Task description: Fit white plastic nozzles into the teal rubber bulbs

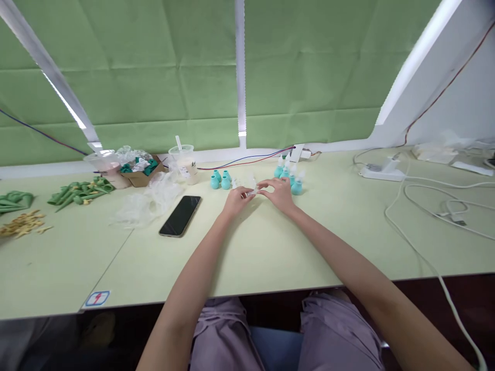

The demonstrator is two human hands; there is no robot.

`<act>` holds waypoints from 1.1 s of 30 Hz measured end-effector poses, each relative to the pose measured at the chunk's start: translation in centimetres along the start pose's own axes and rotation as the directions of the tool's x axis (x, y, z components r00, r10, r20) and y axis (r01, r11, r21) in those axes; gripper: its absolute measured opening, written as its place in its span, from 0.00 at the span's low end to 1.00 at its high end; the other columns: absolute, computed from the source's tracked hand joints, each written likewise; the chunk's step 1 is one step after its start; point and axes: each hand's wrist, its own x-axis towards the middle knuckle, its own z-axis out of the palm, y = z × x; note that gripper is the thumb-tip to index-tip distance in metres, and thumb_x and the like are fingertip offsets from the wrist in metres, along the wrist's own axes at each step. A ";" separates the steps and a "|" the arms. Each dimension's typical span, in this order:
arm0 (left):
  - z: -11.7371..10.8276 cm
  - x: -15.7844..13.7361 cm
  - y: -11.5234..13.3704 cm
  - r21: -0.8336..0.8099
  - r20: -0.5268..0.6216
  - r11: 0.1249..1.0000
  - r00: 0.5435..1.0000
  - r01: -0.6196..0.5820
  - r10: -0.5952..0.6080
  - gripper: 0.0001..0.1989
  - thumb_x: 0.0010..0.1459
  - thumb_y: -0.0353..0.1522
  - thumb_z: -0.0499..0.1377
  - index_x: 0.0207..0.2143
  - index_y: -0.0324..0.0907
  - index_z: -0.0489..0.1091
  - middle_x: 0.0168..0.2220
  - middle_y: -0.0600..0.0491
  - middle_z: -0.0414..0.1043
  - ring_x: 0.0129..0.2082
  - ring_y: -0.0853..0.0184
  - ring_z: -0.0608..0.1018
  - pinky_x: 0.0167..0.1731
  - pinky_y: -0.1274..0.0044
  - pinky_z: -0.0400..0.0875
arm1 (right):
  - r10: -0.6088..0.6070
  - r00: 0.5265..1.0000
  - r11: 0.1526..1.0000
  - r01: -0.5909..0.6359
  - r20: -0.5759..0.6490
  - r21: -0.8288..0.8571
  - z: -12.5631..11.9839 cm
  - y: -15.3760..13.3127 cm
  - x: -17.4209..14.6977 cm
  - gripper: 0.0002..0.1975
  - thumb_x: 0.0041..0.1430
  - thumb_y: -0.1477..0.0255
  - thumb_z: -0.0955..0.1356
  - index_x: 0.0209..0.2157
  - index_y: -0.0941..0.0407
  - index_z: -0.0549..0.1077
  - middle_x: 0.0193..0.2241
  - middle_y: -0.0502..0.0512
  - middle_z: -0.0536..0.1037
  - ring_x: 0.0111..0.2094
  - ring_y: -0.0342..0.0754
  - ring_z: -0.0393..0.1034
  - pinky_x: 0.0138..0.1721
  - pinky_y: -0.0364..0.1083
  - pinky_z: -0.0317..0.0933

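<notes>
My left hand (pixel 235 201) is closed in a pinch on a small clear plastic piece (pixel 253 191). From the other side, my right hand (pixel 281 196) pinches the same piece between thumb and fingers. More clear pieces (pixel 251 180) lie just behind my fingertips, too small to make out well. Beyond my left hand stand several turquoise bulb-shaped pieces (pixel 215 182) with open tops. Several turquoise bulbs with clear pointed tips (pixel 297 186) stand upright beside and behind my right hand, which partly hides them.
A black phone (pixel 180 216) and a crumpled plastic bag (pixel 149 202) lie to the left. Behind them are a drink cup (pixel 187 167), a cardboard box (pixel 142 178) and green parts (pixel 79 193). A power strip (pixel 382 172) with white cables (pixel 410 242) occupies the right.
</notes>
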 end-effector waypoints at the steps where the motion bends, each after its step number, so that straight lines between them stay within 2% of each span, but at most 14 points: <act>1: 0.0 0.0 0.0 -0.019 0.005 1.000 1.000 0.014 -0.014 0.15 0.55 0.38 0.57 0.40 0.41 0.77 0.34 0.50 0.76 0.28 0.69 0.72 0.31 0.77 0.66 | -0.004 1.000 1.000 0.004 0.011 -0.003 -0.1 0.0 0.1 0.08 0.60 0.66 0.66 0.36 0.48 0.79 0.35 0.48 0.81 0.40 0.49 0.70 0.50 0.51 0.45; 8: 0.2 0.1 0.3 -0.236 0.089 0.963 0.989 0.134 -0.116 0.20 0.49 0.41 0.62 0.40 0.36 0.76 0.26 0.51 0.76 0.24 0.70 0.73 0.27 0.79 0.65 | -0.035 0.997 0.999 0.036 0.069 -0.020 -0.2 -0.2 0.0 0.09 0.60 0.67 0.66 0.34 0.45 0.80 0.36 0.48 0.81 0.43 0.49 0.66 0.48 0.52 0.45; 14: 0.0 0.2 0.1 -0.338 0.179 0.924 0.976 0.180 -0.125 0.22 0.47 0.41 0.63 0.41 0.35 0.75 0.34 0.48 0.77 0.30 0.68 0.75 0.32 0.78 0.68 | -0.018 0.994 0.997 0.010 0.105 0.080 -0.1 0.1 0.2 0.09 0.58 0.63 0.68 0.31 0.46 0.80 0.38 0.47 0.80 0.44 0.49 0.66 0.46 0.50 0.47; 18: -0.1 0.2 -0.4 -0.422 0.234 0.884 0.966 0.201 -0.108 0.23 0.47 0.41 0.64 0.43 0.35 0.75 0.36 0.47 0.77 0.34 0.66 0.76 0.37 0.75 0.70 | -0.007 0.995 0.993 -0.005 0.102 0.122 -0.1 0.3 0.4 0.07 0.57 0.63 0.69 0.30 0.47 0.80 0.37 0.47 0.80 0.43 0.49 0.67 0.47 0.49 0.48; 24: -0.4 0.1 0.5 -0.501 0.287 0.823 0.949 0.267 -0.133 0.23 0.50 0.44 0.61 0.42 0.37 0.76 0.41 0.45 0.77 0.38 0.64 0.76 0.42 0.71 0.71 | -0.057 0.986 0.984 0.029 0.159 0.177 -0.6 0.2 0.6 0.07 0.56 0.64 0.69 0.31 0.49 0.80 0.35 0.49 0.81 0.40 0.48 0.69 0.47 0.49 0.51; 28: -0.4 -0.1 1.0 -0.476 0.268 0.832 0.948 0.285 -0.171 0.22 0.48 0.45 0.64 0.38 0.37 0.77 0.37 0.46 0.78 0.35 0.65 0.76 0.40 0.73 0.71 | -0.084 0.979 0.973 0.040 0.187 0.229 -0.5 0.4 0.6 0.06 0.55 0.65 0.70 0.32 0.49 0.80 0.34 0.50 0.80 0.39 0.48 0.70 0.47 0.48 0.55; 33: -0.5 0.0 0.3 -0.487 0.261 0.818 0.945 0.305 -0.197 0.21 0.47 0.44 0.64 0.37 0.38 0.78 0.36 0.47 0.78 0.33 0.67 0.75 0.40 0.74 0.70 | -0.094 0.975 0.950 0.026 0.204 0.313 -0.2 0.6 0.6 0.08 0.49 0.67 0.72 0.34 0.50 0.80 0.34 0.51 0.80 0.38 0.49 0.70 0.45 0.48 0.59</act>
